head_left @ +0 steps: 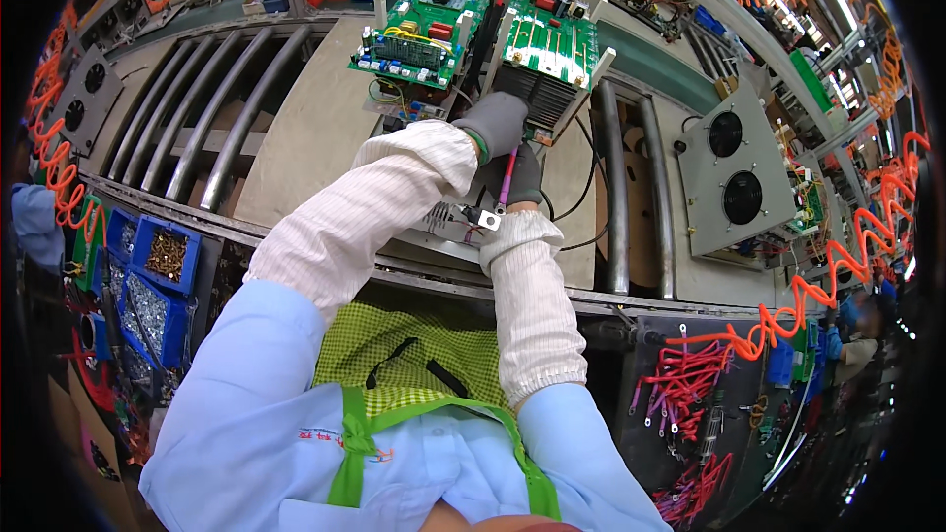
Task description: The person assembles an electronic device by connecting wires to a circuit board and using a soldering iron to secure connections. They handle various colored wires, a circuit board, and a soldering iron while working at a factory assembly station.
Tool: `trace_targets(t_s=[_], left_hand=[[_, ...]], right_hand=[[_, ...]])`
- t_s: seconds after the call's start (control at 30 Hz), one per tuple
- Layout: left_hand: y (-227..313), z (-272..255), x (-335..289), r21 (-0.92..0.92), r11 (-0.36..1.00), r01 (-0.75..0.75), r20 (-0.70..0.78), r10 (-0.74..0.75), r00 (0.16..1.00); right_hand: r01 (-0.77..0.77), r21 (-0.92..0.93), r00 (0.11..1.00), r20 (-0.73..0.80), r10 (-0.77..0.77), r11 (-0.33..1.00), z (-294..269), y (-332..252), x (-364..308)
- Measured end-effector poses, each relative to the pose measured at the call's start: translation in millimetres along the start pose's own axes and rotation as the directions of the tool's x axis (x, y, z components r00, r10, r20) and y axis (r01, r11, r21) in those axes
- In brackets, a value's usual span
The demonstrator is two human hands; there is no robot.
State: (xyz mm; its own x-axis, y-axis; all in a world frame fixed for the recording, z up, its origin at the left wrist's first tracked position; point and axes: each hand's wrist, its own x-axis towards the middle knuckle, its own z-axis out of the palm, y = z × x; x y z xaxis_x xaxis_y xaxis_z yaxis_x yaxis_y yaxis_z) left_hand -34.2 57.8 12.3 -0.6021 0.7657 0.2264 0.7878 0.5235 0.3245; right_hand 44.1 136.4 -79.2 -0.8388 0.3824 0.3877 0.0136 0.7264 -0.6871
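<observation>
My left hand [494, 124], in a grey glove, is closed at the front of a black finned heatsink [537, 97] under a green circuit board [549, 44]. What its curled fingers hold is hidden. My right hand [528, 175], also gloved in grey, is just below, nearer to me, its fingers mostly out of sight. A short purple cable [507, 179] with a metal ring lug runs along the right glove up toward the left hand. Beside the lug sits a small white square part [489, 221]. Another green board [434, 25] stands to the left on its own assembly.
Metal rollers [236, 118] flank the work board [310, 128]. A grey panel with two fans [724, 167] stands on the right. Blue bins of screws [169, 254] are at the lower left, pink cables [680, 379] at the lower right. A coiled orange hose [838, 271] hangs at the right.
</observation>
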Motion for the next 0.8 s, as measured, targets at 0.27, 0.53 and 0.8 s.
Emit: trace_targets(t_s=[0.27,0.53,0.8], left_hand=[[22,-63,-44,-0.046,0.996,-0.076,-0.123,0.07,0.99],[39,-2,-205,-0.551,0.815,-0.177,-0.059,0.173,0.983],[49,8,-190,0.05,0.984,0.169,-0.011,-0.168,0.986]], right_hand=[[0.023,0.196,0.999,0.042,-0.032,0.98,-7,-23,-1],[-0.291,0.802,0.826,0.486,0.287,-0.521,13,0,13],[-0.331,0.926,0.874,0.374,0.312,-0.182,7,3,12]])
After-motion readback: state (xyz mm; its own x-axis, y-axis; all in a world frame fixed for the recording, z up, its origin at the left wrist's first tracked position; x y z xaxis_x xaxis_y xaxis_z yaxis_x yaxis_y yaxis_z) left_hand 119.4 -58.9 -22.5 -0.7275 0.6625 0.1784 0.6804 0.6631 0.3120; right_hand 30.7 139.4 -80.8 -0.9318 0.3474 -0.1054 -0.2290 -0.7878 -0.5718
